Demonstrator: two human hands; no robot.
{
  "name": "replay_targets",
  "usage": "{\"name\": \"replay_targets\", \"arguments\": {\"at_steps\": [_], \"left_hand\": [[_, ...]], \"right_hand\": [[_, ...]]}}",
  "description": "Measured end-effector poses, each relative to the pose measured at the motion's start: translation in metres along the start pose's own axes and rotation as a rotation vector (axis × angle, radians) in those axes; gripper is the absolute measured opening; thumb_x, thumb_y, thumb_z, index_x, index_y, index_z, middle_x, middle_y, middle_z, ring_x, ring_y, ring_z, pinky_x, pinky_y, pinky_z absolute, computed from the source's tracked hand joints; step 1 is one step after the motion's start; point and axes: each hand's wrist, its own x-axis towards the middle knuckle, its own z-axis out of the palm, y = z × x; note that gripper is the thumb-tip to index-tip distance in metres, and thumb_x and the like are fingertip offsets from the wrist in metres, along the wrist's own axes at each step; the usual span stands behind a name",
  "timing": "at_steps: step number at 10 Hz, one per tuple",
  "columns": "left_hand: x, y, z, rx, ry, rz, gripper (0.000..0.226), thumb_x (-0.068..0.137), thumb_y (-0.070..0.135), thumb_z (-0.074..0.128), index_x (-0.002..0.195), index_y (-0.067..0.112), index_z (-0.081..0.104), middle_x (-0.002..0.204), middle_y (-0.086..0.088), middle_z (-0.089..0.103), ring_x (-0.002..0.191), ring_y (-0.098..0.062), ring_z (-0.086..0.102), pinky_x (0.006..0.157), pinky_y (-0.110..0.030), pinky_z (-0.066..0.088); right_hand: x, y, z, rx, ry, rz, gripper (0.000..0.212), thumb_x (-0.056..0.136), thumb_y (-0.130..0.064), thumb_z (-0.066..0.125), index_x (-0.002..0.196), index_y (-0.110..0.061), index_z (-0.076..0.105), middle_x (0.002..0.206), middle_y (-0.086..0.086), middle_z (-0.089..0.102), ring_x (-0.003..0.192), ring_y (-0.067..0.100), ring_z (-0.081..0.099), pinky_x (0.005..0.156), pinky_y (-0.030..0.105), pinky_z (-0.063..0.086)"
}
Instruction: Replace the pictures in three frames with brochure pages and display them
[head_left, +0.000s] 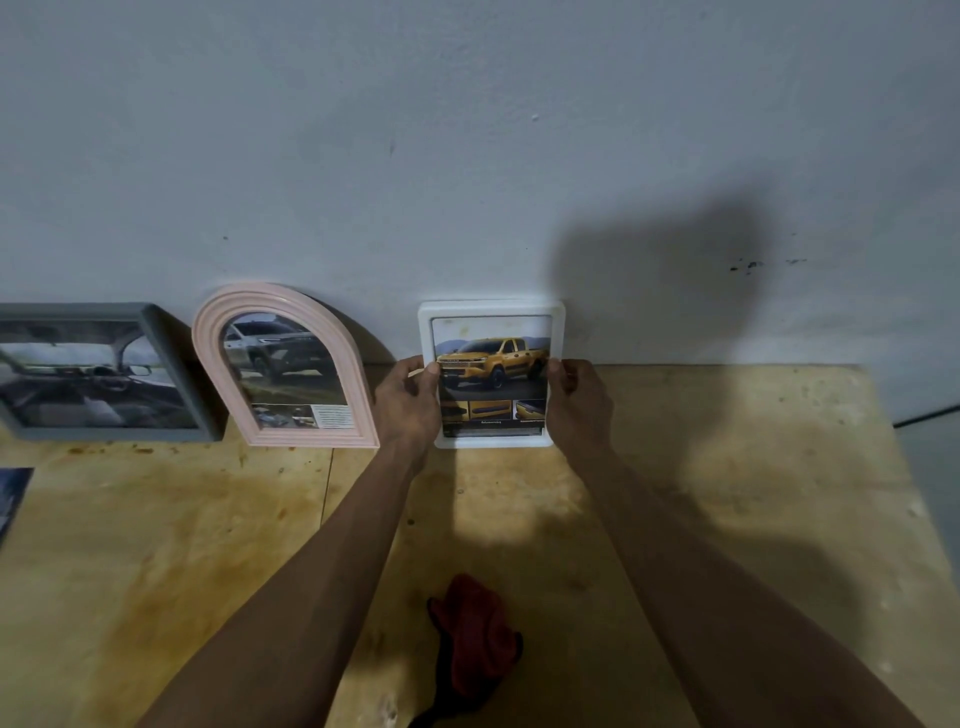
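Note:
A white rectangular frame (491, 307) holding a brochure page of a yellow pickup truck stands upright against the wall, its lower edge on the wooden table. My left hand (408, 402) grips its left side and my right hand (576, 402) grips its right side. To the left, a pink arched frame (208, 332) with a brochure page of a silver car leans on the wall. At the far left, a grey rectangular frame (171, 364) with a car-interior page also leans there.
The wooden table (156, 545) runs to an edge at the right, by a grey floor (935, 452). A red cloth (475, 634) lies near the front centre. A dark printed sheet (10, 496) pokes in at the left edge. The grey wall (467, 156) stands behind.

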Motion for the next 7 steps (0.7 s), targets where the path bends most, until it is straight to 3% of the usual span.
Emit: {"name": "replay_targets", "arguments": {"at_steps": [1, 2, 3, 5, 7], "left_hand": [[-0.001, 0.001, 0.001, 0.010, 0.007, -0.001, 0.022, 0.101, 0.025, 0.056, 0.118, 0.012, 0.062, 0.102, -0.003, 0.067, 0.088, -0.009, 0.064, 0.063, -0.019, 0.050], [-0.001, 0.001, 0.002, 0.034, 0.003, 0.002, 0.029, 0.101, 0.027, 0.057, 0.124, 0.010, 0.060, 0.103, -0.002, 0.067, 0.090, -0.011, 0.064, 0.066, -0.021, 0.051], [-0.003, 0.002, 0.003, 0.040, -0.031, -0.005, 0.035, 0.100, 0.029, 0.057, 0.131, 0.013, 0.057, 0.112, -0.005, 0.069, 0.102, -0.018, 0.065, 0.084, -0.034, 0.056], [-0.011, 0.005, 0.000, 0.027, -0.041, 0.003, 0.041, 0.101, 0.029, 0.057, 0.137, 0.010, 0.053, 0.121, -0.005, 0.066, 0.109, -0.019, 0.061, 0.089, -0.033, 0.052], [-0.016, 0.006, -0.008, 0.019, -0.040, -0.025, 0.050, 0.101, 0.031, 0.057, 0.145, 0.011, 0.046, 0.137, -0.010, 0.058, 0.112, -0.014, 0.052, 0.093, -0.032, 0.048]], "right_hand": [[0.000, 0.000, 0.001, 0.020, -0.016, 0.021, 0.035, 0.104, -0.037, 0.042, 0.114, -0.008, 0.058, 0.098, 0.003, 0.061, 0.085, 0.015, 0.052, 0.071, 0.023, 0.032], [0.000, 0.000, 0.000, 0.035, -0.037, 0.032, 0.034, 0.104, -0.037, 0.041, 0.117, -0.010, 0.057, 0.098, 0.001, 0.061, 0.085, 0.015, 0.054, 0.072, 0.024, 0.036], [0.000, -0.001, -0.001, 0.055, -0.049, 0.035, 0.035, 0.103, -0.038, 0.042, 0.122, -0.011, 0.055, 0.100, 0.001, 0.060, 0.090, 0.017, 0.056, 0.074, 0.024, 0.037], [-0.001, -0.003, -0.003, 0.040, -0.075, 0.028, 0.039, 0.103, -0.038, 0.042, 0.132, -0.011, 0.050, 0.105, 0.001, 0.058, 0.094, 0.014, 0.051, 0.078, 0.023, 0.035], [-0.003, 0.000, -0.001, 0.080, -0.057, 0.063, 0.047, 0.101, -0.042, 0.045, 0.139, -0.012, 0.045, 0.124, 0.008, 0.061, 0.108, 0.021, 0.056, 0.084, 0.024, 0.037]]}}
